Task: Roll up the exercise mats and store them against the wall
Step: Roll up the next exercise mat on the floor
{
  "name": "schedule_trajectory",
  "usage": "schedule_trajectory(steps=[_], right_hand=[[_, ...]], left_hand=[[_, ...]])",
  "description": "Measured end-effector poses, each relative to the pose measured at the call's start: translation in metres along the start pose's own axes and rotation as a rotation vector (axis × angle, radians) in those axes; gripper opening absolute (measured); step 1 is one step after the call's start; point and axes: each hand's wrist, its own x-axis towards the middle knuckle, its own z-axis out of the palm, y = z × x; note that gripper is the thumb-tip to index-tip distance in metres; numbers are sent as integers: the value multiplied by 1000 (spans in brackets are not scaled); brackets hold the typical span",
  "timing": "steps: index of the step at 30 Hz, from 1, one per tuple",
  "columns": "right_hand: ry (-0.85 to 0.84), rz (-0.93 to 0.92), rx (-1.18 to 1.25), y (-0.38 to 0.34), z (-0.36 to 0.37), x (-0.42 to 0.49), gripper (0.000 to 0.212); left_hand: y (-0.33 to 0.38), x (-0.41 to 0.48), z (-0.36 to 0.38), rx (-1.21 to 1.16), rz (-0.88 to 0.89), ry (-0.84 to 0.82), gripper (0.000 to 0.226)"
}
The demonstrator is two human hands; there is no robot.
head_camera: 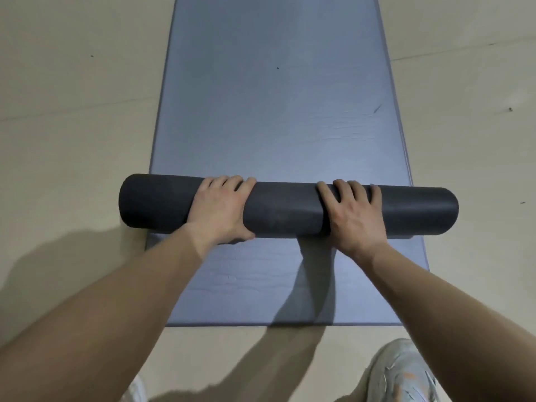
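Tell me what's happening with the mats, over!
Left hand and right hand both grip the rolled dark grey mat. It lies across the flat blue mat, not yet rolled. Nothing seen blocking; no wall in view.

Dim light from the right is throwing soft shadows across the blue mat (275, 111) and floor (72, 126); frame edges are bowing.
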Motion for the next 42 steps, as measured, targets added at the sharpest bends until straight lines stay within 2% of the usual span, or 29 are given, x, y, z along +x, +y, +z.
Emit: schedule_trajectory(steps=[5, 9, 11, 14, 16, 17, 20, 22, 24, 28, 31, 35, 38, 40, 42], right_hand=[[-302, -79, 43, 3, -32, -13, 93], [-509, -136, 171, 0, -42, -29, 91], [-448, -132, 171, -3, -38, -38, 98], [-148, -32, 78, -14, -17, -77, 122], [-145, 18, 82, -22, -1, -100, 142], [-175, 24, 88, -21, 3, -96, 147], [-201, 13, 158, -6, -4, -48, 139], [-234, -13, 176, 0, -15, -23, 134], [-179, -17, 90, 1, -12, -18, 132], [-12, -11, -8, 0, 7, -14, 109], [-94, -69, -34, 9, -18, 12, 102], [-309, -147, -4, 2, -52, -5, 93], [-446, -207, 90, -10, -58, -29, 86], [-532, -216, 155, -15, -61, -36, 89], [-454, -177, 187, -15, -55, -47, 103]], left_hand=[[6, -24, -27, -105, -10, -265, 105], [37, -102, 0, 61, -50, -174, 122], [42, -111, 6, 43, -69, -151, 113], [20, -74, -15, -176, -67, -283, 106], [13, -53, -32, -246, -52, -365, 109], [13, -50, -33, -239, -62, -346, 112], [16, -70, -16, -176, -189, -116, 117], [12, -86, 2, -9, -187, -70, 130], [2, -73, 12, 43, -175, -33, 137], [-14, -26, -3, -12, -125, 3, 116], [-24, -11, -19, -75, -121, -98, 113], [-11, -46, -26, -100, -176, -266, 127], [8, -109, -8, -23, -190, -231, 127], [11, -132, 0, -6, -134, -220, 117], [4, -126, -3, -73, -106, -243, 115]])
